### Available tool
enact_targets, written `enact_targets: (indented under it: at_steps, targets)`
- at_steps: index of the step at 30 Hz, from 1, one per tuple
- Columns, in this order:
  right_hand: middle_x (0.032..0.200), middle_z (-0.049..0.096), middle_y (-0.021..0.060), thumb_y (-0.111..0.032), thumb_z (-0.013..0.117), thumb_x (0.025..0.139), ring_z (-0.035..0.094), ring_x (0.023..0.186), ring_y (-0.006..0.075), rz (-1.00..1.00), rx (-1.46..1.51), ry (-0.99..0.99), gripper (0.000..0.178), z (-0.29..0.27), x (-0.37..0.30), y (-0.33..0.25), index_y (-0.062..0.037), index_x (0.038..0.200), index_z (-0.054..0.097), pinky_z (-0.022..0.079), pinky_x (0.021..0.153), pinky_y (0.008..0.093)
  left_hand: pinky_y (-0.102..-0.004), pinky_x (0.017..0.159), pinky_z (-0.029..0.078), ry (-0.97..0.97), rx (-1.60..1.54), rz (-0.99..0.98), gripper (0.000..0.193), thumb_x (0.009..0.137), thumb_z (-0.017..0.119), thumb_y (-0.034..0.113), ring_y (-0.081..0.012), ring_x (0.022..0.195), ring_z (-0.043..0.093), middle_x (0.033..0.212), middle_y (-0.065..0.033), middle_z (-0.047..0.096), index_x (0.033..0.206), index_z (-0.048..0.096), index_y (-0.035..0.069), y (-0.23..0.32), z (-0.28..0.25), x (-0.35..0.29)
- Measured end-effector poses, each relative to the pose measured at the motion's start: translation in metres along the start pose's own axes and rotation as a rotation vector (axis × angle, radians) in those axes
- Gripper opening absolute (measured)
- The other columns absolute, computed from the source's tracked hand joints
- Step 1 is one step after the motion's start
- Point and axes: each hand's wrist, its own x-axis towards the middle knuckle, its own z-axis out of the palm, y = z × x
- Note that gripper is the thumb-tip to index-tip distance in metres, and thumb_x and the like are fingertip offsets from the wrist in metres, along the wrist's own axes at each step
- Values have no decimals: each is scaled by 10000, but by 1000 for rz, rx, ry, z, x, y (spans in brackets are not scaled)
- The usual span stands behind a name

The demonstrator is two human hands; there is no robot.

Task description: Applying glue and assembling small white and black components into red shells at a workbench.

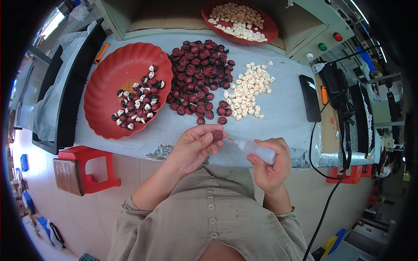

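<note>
Between the thumb and fingers of my left hand [196, 145] is a small dark red rose-shaped piece [217, 135]. My right hand [274, 167] grips a translucent white squeeze bottle [260, 152], tilted so its thin nozzle points left at the red piece; whether the tip touches it I cannot tell. Just beyond my hands lies a heap of dark red and black rose-shaped pieces [200, 65]. To its right is a pile of small cream-white pieces [248, 91]. At the left, a red scalloped plate [102, 82] bears several red pieces joined with white ones.
A second red plate [272, 32] with cream pieces stands at the back, in a pale green cabinet [305, 39]. Black trays [69, 100] flank the table. A phone [309, 98] and black cables [311, 143] lie at right. A red stool [98, 169] stands lower left.
</note>
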Motion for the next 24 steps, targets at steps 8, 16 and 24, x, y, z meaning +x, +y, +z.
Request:
enact_targets:
  at_steps: [8,16,24]
  targets:
    - [797,496,26,-106,607,756,451,669,70,467,646,202,250,13,-15,10,4,921,454,369,582,184,-226,641,463,-16,-12,-24,261,838,468,120,-140,776,555,950,-120,564,1063,498,-8,0,0,0]
    - [812,483,13,-108,599,766,436,692,48,551,717,158,246,19,-18,17,-4,933,452,362,592,169,-233,649,466,-5,3,-27,255,839,466,118,-145,777,553,940,-124,565,1056,502,-10,1,1,-1]
    - [808,482,15,-79,601,756,444,700,57,529,667,99,232,13,-9,13,-2,924,461,364,602,175,-234,646,466,-8,8,-35,245,837,471,117,-146,774,553,932,-119,565,1042,512,-10,1,1,-1]
